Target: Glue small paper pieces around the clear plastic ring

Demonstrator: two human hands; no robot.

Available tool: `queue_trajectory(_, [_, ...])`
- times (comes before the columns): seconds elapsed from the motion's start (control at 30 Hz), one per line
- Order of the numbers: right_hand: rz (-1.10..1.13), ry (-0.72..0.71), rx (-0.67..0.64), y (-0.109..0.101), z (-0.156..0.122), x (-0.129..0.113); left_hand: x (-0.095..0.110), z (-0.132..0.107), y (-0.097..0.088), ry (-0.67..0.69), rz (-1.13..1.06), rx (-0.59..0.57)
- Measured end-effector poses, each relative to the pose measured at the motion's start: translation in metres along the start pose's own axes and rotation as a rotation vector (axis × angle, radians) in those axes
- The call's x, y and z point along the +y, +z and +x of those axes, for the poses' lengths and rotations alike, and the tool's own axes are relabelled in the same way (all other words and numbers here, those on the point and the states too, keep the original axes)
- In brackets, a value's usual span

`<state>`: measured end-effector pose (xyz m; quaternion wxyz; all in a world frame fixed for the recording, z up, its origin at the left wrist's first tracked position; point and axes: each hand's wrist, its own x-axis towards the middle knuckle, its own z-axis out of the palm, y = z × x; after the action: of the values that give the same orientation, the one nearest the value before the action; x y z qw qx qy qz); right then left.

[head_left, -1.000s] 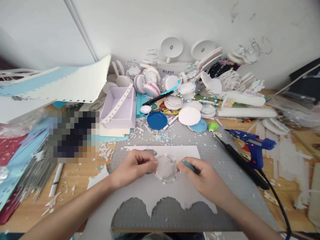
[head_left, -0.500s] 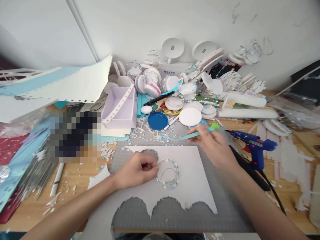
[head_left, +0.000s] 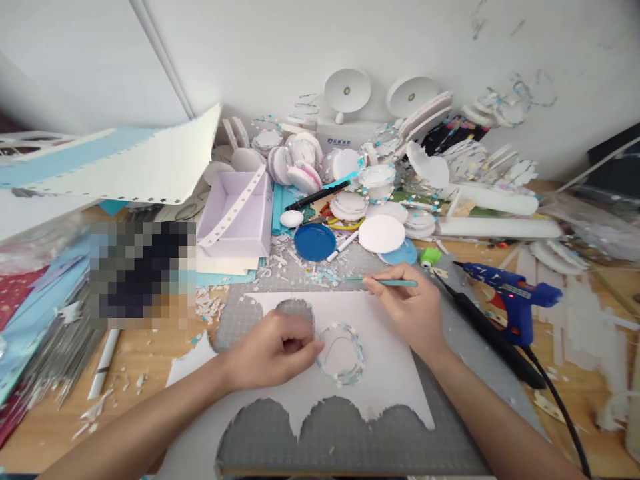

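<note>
My left hand (head_left: 280, 350) is closed, its thumb and finger pinching the left edge of a thin wire ring (head_left: 359, 353) dotted with tiny white and pale blue pieces. The ring lies on a white sheet (head_left: 350, 310) with scalloped cut-outs along its lower edge. Teal tweezers (head_left: 403, 283) are gripped in my right hand (head_left: 413, 310), above the far edge of the sheet. Their thin tip points left, toward small white and blue paper bits (head_left: 327, 272) scattered on the grey cutting mat (head_left: 400, 443).
A blue glue gun (head_left: 517, 293) with a lit red light stands at right, beside a black tool (head_left: 495, 343). At the back are a blue lid (head_left: 315, 242), a lilac box (head_left: 235, 247), white discs (head_left: 381, 233) and a green-capped bottle (head_left: 429, 257). Wire bundles (head_left: 75, 347) lie left.
My right hand has moved down and closer to the sheet, and the tweezers have turned nearly level. The left hand stays at the ring's edge.
</note>
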<state>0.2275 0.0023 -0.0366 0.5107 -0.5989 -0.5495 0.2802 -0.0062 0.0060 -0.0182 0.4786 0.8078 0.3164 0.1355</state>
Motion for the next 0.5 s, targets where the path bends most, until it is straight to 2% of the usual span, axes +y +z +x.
queue_trajectory(0.13, [-0.122,-0.044,-0.032,0.0023,-0.0037,0.0002,0.0011,0.0008,-0.0008,0.075,-0.023,-0.094])
queue_trajectory(0.27, [-0.174,-0.085,-0.037,0.0035,-0.0047,0.0002,0.0015,0.0011,-0.0006,0.105,-0.052,-0.111])
queue_trajectory(0.37, [-0.165,-0.089,-0.002,0.0023,-0.0043,-0.0013,0.0003,0.0001,-0.0015,0.046,-0.116,-0.063])
queue_trajectory(0.5, [-0.020,-0.052,0.048,-0.0011,-0.0044,-0.0075,0.0000,0.0004,-0.0047,-0.072,-0.294,0.113])
